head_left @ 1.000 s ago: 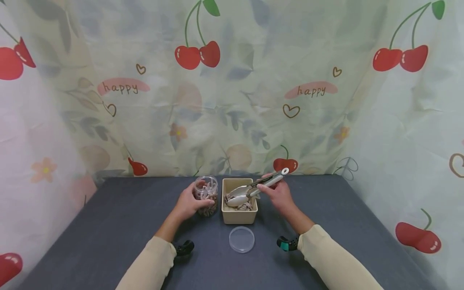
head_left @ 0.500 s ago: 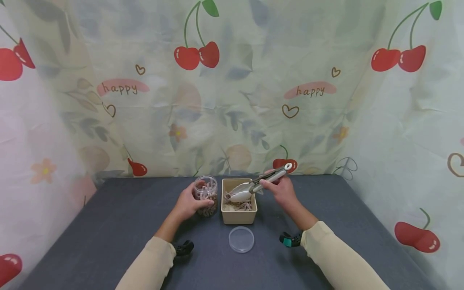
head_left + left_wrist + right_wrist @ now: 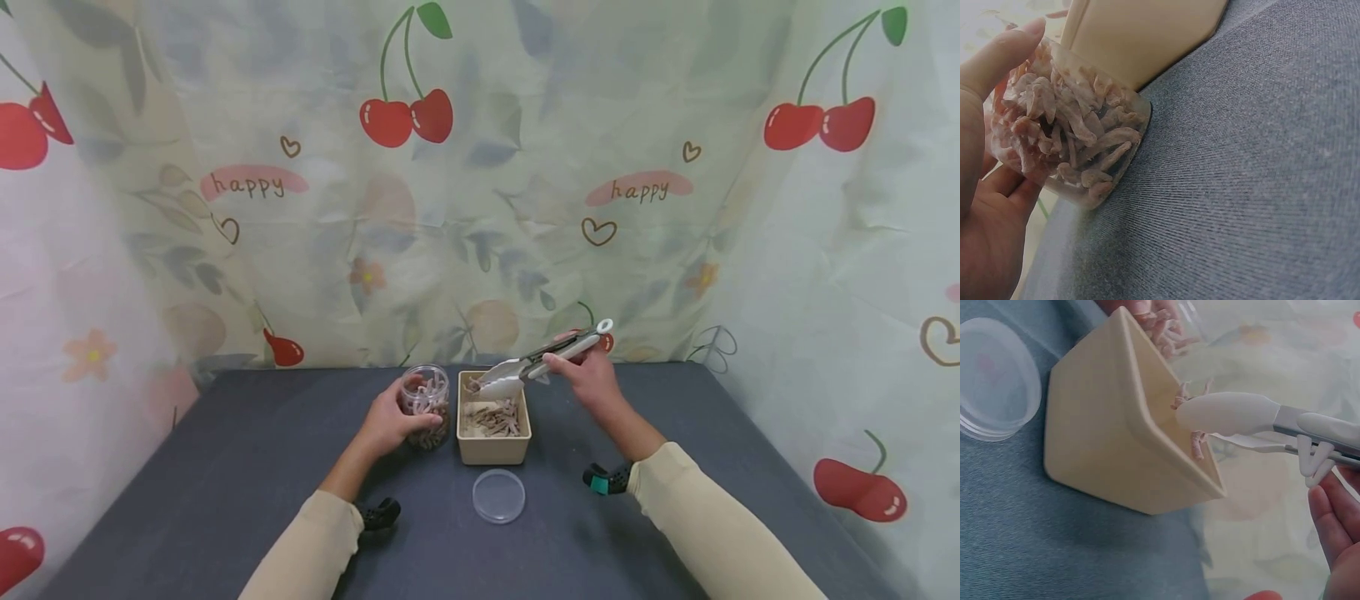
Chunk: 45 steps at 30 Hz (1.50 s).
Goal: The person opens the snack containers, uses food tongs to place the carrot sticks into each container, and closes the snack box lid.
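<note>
Head view: left hand (image 3: 390, 421) wraps the clear plastic jar (image 3: 426, 406) of pinkish dried strips, just left of the beige square tub (image 3: 492, 446). Right hand (image 3: 592, 377) squeezes white-tipped metal tongs (image 3: 536, 365) above the tub's far edge. The jar looks mostly full; strips remain in the tub (transfer judged well along, unfinished).

Left wrist: fingers curl round the jar (image 3: 1066, 134).

Right wrist: tong tips (image 3: 1229, 414) clamp a few strips over the tub (image 3: 1116, 431); a clear round lid (image 3: 997, 378) lies beside it.

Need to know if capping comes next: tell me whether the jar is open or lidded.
Open: the jar has no lid; the clear lid lies on the table.
</note>
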Available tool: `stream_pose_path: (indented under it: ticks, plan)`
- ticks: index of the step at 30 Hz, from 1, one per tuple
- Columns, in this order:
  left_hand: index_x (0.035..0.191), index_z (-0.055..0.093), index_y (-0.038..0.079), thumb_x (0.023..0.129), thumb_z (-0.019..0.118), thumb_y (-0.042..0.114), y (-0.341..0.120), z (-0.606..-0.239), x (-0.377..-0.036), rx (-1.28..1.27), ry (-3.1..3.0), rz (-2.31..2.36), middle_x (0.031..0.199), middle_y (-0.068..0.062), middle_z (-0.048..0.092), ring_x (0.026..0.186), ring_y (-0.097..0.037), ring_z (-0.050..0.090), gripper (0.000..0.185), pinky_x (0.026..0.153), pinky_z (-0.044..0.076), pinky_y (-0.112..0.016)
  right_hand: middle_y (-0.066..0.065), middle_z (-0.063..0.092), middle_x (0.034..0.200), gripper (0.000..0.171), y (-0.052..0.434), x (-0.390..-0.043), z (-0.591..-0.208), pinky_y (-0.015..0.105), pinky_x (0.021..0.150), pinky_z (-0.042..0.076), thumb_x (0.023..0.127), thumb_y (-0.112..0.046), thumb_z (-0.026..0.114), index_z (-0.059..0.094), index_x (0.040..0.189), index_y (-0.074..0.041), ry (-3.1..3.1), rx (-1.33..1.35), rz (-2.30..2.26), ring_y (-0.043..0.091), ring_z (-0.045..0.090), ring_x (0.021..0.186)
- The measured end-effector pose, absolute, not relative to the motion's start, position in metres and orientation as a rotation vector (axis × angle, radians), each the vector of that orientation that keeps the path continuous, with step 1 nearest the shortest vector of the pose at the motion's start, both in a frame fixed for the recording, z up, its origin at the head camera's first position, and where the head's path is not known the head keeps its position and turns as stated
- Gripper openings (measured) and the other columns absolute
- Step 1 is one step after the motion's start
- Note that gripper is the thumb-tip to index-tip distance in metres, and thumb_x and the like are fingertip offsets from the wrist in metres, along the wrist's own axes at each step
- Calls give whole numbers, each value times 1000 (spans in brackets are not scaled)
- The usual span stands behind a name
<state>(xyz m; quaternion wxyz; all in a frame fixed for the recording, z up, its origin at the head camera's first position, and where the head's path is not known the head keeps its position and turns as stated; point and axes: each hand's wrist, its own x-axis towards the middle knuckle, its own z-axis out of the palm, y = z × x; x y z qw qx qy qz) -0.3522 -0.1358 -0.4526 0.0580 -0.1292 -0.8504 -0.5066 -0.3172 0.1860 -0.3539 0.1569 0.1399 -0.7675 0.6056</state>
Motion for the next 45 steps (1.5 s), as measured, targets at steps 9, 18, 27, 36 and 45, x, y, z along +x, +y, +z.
stream_pose_path:
  ticks: [9, 18, 27, 36, 45]
  plan:
    - [139, 48, 10, 72, 87, 31, -136, -453, -352, -398, -2589, -1525, 132, -10, 55, 107, -24, 54, 81, 86, 44, -41, 1, 67, 85, 31, 195, -338, -354, 33, 74, 50, 88, -5, 72, 59, 113, 8, -2130, 411, 1780, 8, 60, 74]
    - [138, 49, 9, 70, 89, 31, -137, -454, -353, -406, -2574, -1512, 132, -10, 56, 110, -25, 54, 82, 90, 43, -42, 6, 68, 96, 34, 186, -341, -340, 26, 76, 51, 89, -11, 72, 58, 116, 4, -2086, 441, 1782, 10, 65, 84]
    - [139, 48, 8, 70, 89, 32, -137, -454, -353, -389, -2577, -1523, 132, -11, 56, 111, -26, 53, 82, 91, 42, -44, 11, 69, 103, 35, 164, -342, -330, 31, 79, 53, 89, -5, 71, 57, 119, 7, -2013, 521, 1888, 10, 66, 87]
    - [139, 48, 7, 71, 88, 28, -136, -452, -353, -412, -2572, -1526, 131, -11, 56, 110, -26, 54, 82, 90, 43, -42, 12, 70, 102, 32, 138, -344, -329, 30, 76, 54, 87, -2, 71, 57, 115, 6, -1974, 562, 1957, 11, 66, 84]
    - [133, 51, 4, 70, 89, 28, -137, -454, -353, -404, -2555, -1501, 117, -13, 62, 101, -25, 57, 77, 85, 45, -40, 3, 67, 87, 31, 122, -339, -339, 39, 80, 53, 86, -4, 73, 60, 113, 2, -2048, 531, 1932, 12, 63, 80]
